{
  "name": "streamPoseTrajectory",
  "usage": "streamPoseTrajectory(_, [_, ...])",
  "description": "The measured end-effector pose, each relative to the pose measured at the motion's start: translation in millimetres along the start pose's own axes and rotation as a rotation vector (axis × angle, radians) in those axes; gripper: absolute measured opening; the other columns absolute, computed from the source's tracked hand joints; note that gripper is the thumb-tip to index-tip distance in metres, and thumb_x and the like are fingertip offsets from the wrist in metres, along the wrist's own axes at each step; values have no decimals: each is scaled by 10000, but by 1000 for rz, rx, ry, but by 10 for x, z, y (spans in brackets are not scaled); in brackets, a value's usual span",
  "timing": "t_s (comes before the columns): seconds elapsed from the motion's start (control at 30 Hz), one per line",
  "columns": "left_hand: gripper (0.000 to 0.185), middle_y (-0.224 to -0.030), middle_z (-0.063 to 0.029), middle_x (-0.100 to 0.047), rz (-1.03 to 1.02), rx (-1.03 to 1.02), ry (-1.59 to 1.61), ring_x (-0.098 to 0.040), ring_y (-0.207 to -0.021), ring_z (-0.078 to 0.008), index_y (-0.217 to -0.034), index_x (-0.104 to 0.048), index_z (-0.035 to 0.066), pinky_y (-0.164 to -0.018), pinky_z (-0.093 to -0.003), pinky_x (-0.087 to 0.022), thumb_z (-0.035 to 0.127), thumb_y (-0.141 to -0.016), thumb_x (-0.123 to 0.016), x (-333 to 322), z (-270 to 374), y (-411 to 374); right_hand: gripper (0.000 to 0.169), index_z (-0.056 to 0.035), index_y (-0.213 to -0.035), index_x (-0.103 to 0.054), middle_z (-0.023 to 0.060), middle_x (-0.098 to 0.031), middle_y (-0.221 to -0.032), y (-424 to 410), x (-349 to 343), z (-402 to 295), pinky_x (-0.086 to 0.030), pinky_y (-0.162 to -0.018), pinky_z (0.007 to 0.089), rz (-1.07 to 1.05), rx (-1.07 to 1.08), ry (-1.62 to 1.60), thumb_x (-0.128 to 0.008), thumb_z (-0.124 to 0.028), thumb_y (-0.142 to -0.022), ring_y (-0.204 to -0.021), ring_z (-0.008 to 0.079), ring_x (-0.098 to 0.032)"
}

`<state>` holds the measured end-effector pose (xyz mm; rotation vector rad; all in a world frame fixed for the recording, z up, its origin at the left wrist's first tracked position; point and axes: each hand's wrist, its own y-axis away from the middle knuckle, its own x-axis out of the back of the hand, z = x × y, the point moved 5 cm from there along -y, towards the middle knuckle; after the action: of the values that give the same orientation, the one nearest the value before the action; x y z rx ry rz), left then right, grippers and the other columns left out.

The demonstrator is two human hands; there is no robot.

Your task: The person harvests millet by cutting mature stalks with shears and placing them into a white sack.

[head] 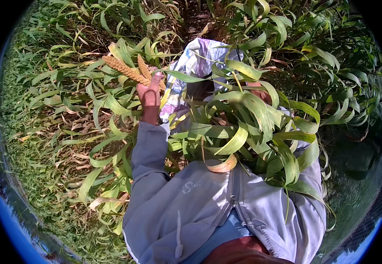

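My left hand [149, 90] is closed around several golden-brown millet heads [123, 68], which poke up and leftward out of the fist. Beside that hand a white woven plastic sack [201, 54], printed in purple and blue, hangs with its dark mouth open towards me. Green millet leaves [240, 132] spread over the sack's near side and across my right forearm and chest. Of my right hand [262, 93], only part shows between leaves, right of the sack mouth; its fingers and anything in them are hidden.
Dense standing millet plants [68, 95] surround me, with dry, browned leaves low among the green ones. A strip of bare brown soil [197, 19] runs ahead beyond the sack. Long leaves lie against my grey jacket [191, 204].
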<state>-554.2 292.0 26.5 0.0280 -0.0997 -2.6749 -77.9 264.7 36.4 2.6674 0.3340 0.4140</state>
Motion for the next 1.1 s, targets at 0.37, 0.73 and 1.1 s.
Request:
streamPoseTrajectory(0.37, [531, -1244, -221, -603, -393, 254, -374, -583, -1171, -288, -1272, -547, -5, -973, -353, -469, 131, -799, -746, -57, -1431, 633, 196, -18, -966, -614, 61, -597, -862, 485, 71, 148, -445, -696, 330, 67, -133, 54, -632, -172, -846, -738, 187, -546])
streamPoseTrajectory(0.73, [409, -934, -285, -656, -108, 129, -949, -625, -897, -465, -1139, -619, 2, -794, -484, -497, 258, -824, -674, 802, -1339, 666, 205, -22, -970, -618, 54, -601, -847, 638, 50, 341, -451, -680, 321, 56, -192, 29, -641, -177, -838, -727, 176, -555])
streamPoseTrajectory(1.1, [222, -823, -164, -614, -582, 453, -227, -595, -774, -321, -926, -605, -10, -700, -419, -469, 197, -848, -589, -366, -1281, 1817, 213, -26, -974, -621, 47, -605, -833, 413, 70, 548, -458, -664, 311, -75, -258, 32, -649, -181, -830, -717, 164, -563])
